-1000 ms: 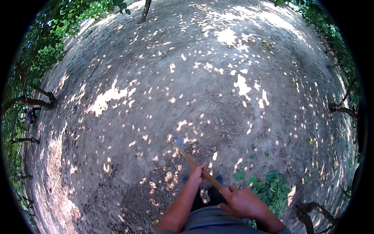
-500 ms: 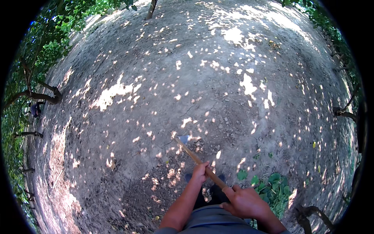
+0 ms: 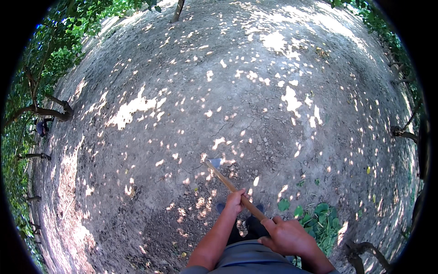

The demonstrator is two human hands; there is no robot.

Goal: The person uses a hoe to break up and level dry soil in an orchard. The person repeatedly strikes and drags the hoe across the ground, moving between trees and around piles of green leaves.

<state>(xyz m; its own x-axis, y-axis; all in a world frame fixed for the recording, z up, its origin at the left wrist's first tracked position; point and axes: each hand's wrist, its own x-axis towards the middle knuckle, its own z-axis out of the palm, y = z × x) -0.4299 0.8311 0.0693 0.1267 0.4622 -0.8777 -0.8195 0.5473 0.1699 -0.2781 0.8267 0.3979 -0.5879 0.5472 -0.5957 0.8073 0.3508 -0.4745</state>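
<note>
A hoe (image 3: 222, 178) with a long wooden handle slants from my body out to the ground ahead, up and to the left. Its pale metal blade (image 3: 215, 162) rests at the soil, near small clods. Partway down the handle, my left hand (image 3: 235, 201) is wrapped round the wood. Closer to my waist, my right hand (image 3: 285, 235) grips the handle near its upper end. The tips of my shoes (image 3: 258, 208) show beneath the handle.
A heap of green leaves (image 3: 323, 226) lies right of my feet. Tree trunks stand at the left (image 3: 64, 112), right (image 3: 403, 133) and lower right (image 3: 365, 249). Far left, a person (image 3: 42, 128) is near the trees. Dry, cracked soil (image 3: 182, 132) carries sunlit patches.
</note>
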